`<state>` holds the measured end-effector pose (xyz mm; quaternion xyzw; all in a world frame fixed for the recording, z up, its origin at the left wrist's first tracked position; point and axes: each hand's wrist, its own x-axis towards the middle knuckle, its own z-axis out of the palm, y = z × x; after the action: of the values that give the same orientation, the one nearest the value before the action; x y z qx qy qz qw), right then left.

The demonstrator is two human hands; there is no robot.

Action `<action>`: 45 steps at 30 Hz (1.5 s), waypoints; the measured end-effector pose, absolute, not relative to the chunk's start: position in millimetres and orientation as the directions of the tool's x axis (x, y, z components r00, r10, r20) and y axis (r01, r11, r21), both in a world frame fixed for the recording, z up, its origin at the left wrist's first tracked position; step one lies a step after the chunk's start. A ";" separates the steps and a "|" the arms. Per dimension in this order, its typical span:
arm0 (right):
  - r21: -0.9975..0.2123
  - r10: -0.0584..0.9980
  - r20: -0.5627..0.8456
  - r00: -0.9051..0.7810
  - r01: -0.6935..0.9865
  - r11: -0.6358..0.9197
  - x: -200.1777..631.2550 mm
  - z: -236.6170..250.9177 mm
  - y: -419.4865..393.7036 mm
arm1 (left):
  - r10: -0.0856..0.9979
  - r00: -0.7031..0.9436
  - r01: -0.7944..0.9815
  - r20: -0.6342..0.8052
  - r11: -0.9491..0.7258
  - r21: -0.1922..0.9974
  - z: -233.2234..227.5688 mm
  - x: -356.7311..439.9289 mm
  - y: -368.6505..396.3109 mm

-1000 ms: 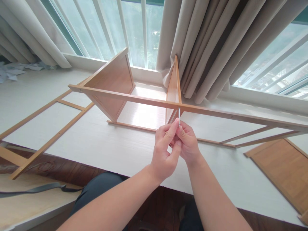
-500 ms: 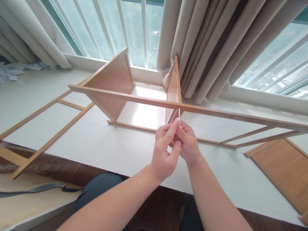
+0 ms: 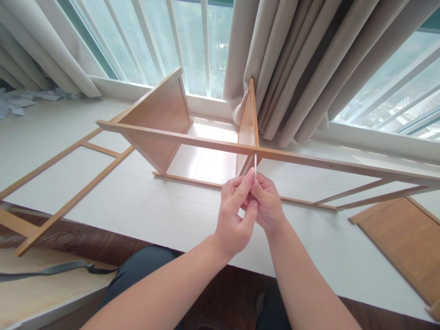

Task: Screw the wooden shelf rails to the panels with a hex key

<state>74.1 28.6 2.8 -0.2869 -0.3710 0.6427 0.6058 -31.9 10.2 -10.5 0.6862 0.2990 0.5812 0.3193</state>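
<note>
A thin metal key is pinched upright by the left hand and right hand together; its tip is set in the wooden rail directly above them.

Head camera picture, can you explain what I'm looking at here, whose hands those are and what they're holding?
The view comes from a camera worn on a person's head, looking down at their own two bare hands. The left hand and right hand meet in the middle, their fingers pinched on a thin metal tool. Its tip sits at a hole in the long wooden rail of a half-built wooden frame. Upright wooden panels join that rail. The frame rests on a white surface by a curtained window. A loose wooden board lies at right.
</note>
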 end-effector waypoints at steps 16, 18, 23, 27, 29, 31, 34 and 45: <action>-0.838 0.992 0.084 -0.089 -0.545 0.022 72.8 1.3 29.6 | 0.760 0.133 0.050 0.636 -0.646 0.761 -12.9 -31.4 13.4; -0.844 0.993 0.079 -0.083 -0.537 0.022 72.7 1.6 29.7 | 0.761 0.133 0.060 0.635 -0.646 0.761 -13.3 -31.3 13.5; -0.847 0.993 0.081 -0.088 -0.531 0.022 73.1 1.7 29.0 | 0.762 0.131 0.052 0.634 -0.644 0.764 -13.8 -31.0 13.1; -0.848 0.992 0.090 -0.090 -0.530 0.028 73.6 1.5 28.6 | 0.761 0.134 0.053 0.634 -0.645 0.763 -13.6 -31.0 13.1; -0.852 0.992 0.085 -0.088 -0.523 0.027 73.7 1.5 28.8 | 0.761 0.137 0.056 0.634 -0.644 0.763 -13.5 -31.2 13.2; -0.855 0.993 0.078 -0.084 -0.519 0.023 73.7 1.6 29.0 | 0.762 0.138 0.054 0.633 -0.644 0.763 -13.6 -31.5 13.3; -0.859 0.995 0.066 -0.080 -0.512 0.016 73.7 1.7 29.0 | 0.763 0.141 0.051 0.630 -0.642 0.765 -14.0 -31.6 13.5; -0.870 0.998 0.054 -0.039 -0.493 0.028 69.9 2.7 29.5 | 0.751 0.149 0.101 0.644 -0.659 0.745 -16.3 -32.8 15.3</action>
<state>69.9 29.5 2.7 -0.3327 -0.3797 0.6125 0.6083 -32.8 15.3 -16.3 0.7038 0.3024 0.5781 0.2811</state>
